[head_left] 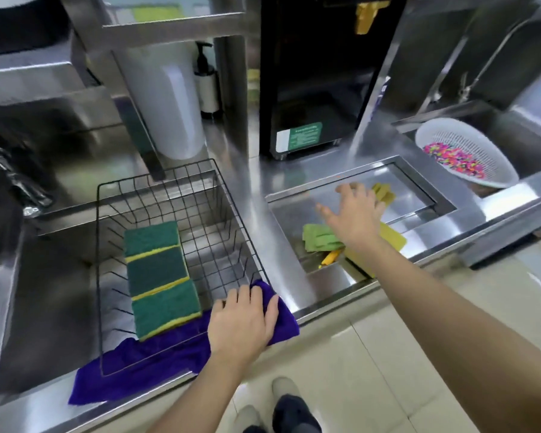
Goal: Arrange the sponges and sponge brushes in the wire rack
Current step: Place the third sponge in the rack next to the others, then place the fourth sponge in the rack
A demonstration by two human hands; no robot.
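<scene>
Left hand [241, 320] lies flat, fingers open, on the wire rack [107, 245] rim; right hand [353, 214] hovers, fingers spread.

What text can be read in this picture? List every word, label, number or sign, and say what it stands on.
No text is legible.
Green and white label on the black machine: printed lines, too small and blurred to read.
Blue marking on the steel panel right of the machine: blurred, unreadable.
Pump bottle, sponges and wire rack: no lettering visible.
</scene>
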